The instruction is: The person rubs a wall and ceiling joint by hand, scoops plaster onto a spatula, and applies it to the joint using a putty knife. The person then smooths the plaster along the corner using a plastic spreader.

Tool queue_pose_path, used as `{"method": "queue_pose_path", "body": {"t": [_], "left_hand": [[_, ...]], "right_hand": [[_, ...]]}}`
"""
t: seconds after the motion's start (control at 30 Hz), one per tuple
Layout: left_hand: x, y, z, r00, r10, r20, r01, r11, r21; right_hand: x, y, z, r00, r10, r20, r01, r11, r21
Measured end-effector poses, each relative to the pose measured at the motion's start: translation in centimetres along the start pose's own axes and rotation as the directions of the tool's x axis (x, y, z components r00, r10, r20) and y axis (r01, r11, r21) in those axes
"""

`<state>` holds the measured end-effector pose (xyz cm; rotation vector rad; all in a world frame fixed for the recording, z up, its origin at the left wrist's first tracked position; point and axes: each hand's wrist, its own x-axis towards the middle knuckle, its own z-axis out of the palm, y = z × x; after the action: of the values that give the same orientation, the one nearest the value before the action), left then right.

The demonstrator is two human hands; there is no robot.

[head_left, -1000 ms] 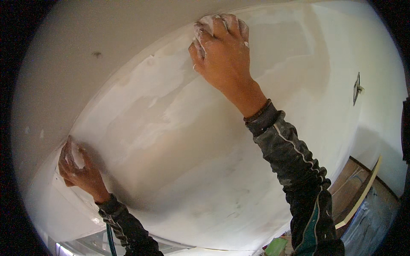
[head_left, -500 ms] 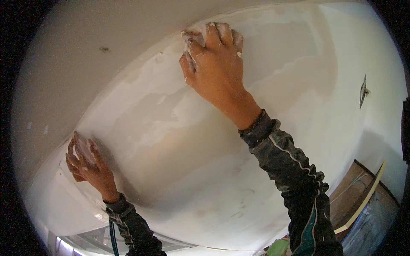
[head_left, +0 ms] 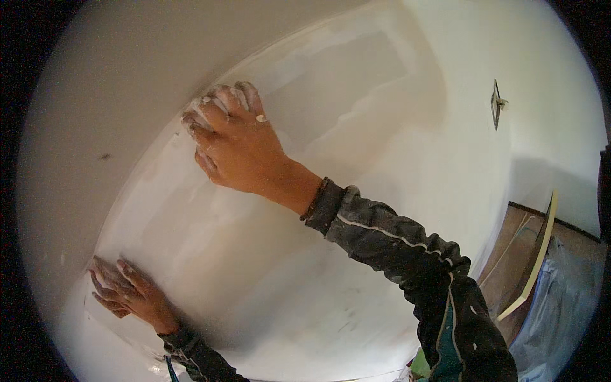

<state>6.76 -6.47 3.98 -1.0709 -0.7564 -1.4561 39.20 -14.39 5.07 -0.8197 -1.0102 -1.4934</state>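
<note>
My right hand (head_left: 242, 146), dusted white at the fingertips, presses with bent fingers on a white plastered wall (head_left: 273, 274), close to where it meets the grey-beige ceiling (head_left: 159, 76). Whatever lies under those curled fingers, if anything, is hidden. Lower left, my left hand (head_left: 137, 296) rests against the wall near the same edge, its fingers spread and dusty, with nothing visible in it. A greyish, smeared patch (head_left: 337, 83) of filler shows beyond my right hand. Dark sleeves with pale piping cover both forearms.
A small metal fitting (head_left: 496, 105) sticks out of the wall at right. Below it are a brown panel (head_left: 509, 254), a pale yellow strip (head_left: 538, 261) and a bluish plastic sheet (head_left: 554, 318). Something green (head_left: 420, 364) shows by my right sleeve.
My right hand has moved left and down along the wall's upper edge. The view has shifted, so the fitting and my left hand appear further left; my left hand still lies against the wall.
</note>
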Motion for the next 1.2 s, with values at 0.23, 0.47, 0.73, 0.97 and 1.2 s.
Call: {"method": "queue_pose_path", "body": {"t": [0.23,0.47,0.73,0.97,1.2], "left_hand": [[0.4,0.2,0.5,0.999,0.047,-0.025,-0.044,0.993,0.109],[0.5,0.4,0.5,0.999,0.031,0.041,-0.034,0.996,0.081],[-0.1,0.3,0.3,0.986,-0.075,0.148,0.076,0.997,-0.001],[-0.8,-3.5,2.3,0.97,0.001,0.241,0.035,0.988,-0.148],[-0.5,-3.1,0.1,0.945,-0.049,0.324,0.071,0.996,-0.056]], "right_hand": [[0.7,1.1,0.5,1.0,0.022,0.001,-0.022,1.0,0.021],[0.4,3.2,-0.5,0.993,0.1,-0.058,-0.103,0.994,-0.047],[0.7,-5.1,1.2,0.999,0.004,0.052,-0.009,0.995,0.098],[0.7,-4.5,2.0,0.997,0.074,0.016,-0.072,0.993,-0.096],[0.8,-10.5,3.3,0.996,0.044,0.078,-0.044,0.999,0.006]]}}
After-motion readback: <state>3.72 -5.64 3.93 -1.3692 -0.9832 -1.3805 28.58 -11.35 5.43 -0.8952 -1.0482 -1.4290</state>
